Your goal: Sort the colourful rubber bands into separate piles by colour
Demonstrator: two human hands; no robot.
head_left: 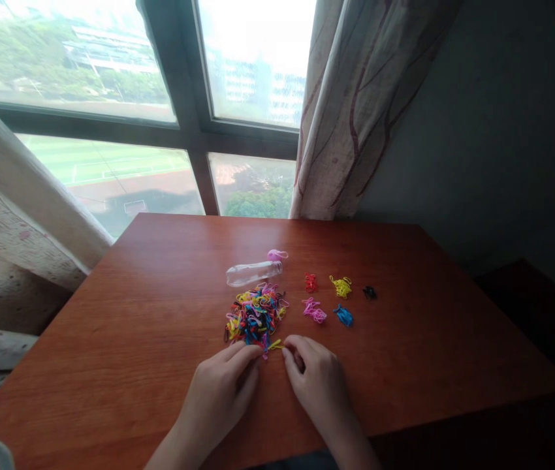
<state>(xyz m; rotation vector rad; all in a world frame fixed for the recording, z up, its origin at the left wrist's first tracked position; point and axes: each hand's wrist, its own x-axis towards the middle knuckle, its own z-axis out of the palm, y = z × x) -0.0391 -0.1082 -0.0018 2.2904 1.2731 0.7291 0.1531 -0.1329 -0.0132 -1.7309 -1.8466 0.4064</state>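
Observation:
A mixed pile of small coloured rubber bands (258,313) lies on the wooden table in front of me. At the pile's near edge, my left hand (226,378) has its thumb and forefinger pressed together, touching the bands. What they pinch, if anything, is hidden. My right hand (314,372) is closed in a pinch on one end of a yellow rubber band (276,344), just right of my left fingertips. A pink band (265,356) sticks out between the two hands.
Right of the pile lie separate heaps: red bands (311,282), yellow bands (341,286), black bands (369,292), pink bands (314,311) and blue bands (343,316). Behind the pile is a clear plastic bottle (253,273) on its side, beside a pink looped cap (276,255).

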